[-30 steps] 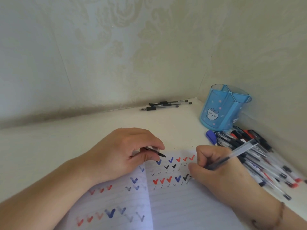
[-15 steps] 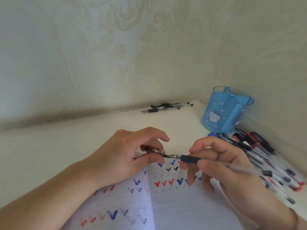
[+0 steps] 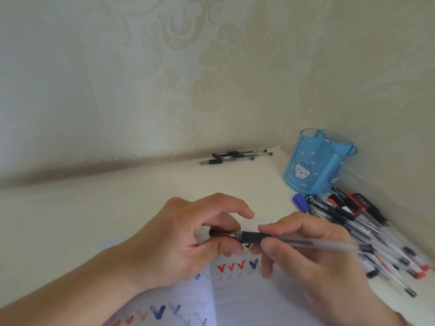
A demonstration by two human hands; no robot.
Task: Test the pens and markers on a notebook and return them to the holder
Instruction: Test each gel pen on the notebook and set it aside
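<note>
The right hand [image 3: 313, 260] pinches a gel pen [image 3: 294, 241] between thumb and curled fingers, at the end of its black rubber grip; the barrel is clear plastic, thin and round, with a dark ink tube inside, and it points to the right with a dark plug at its far end. The left hand [image 3: 188, 241] pinches the pen cap [image 3: 217, 232], a small dark piece, between thumb and fingers, and the metal tip of the pen meets this cap; how far the tip is inside I cannot tell, because the fingers cover it. Both hands are over the open notebook [image 3: 247, 302], which has lined white paper with red, blue and black check marks; some marks are hidden under the hands, and the lower pages are cut by the picture edge. The holder [image 3: 317, 163] is translucent blue plastic, round, divided in compartments, with a small cartoon face printed on it, and it stands upright in the corner on the right, well apart from the hands. Just beside it, along the right wall, lies a loose pile of pens and markers [image 3: 367, 231] with black, red and blue caps, partly blurred. Three black pens [image 3: 235, 157] lie together near the back wall on the smooth cream table [image 3: 94, 220]. The wall has pale embossed wallpaper [image 3: 164, 67]
</note>
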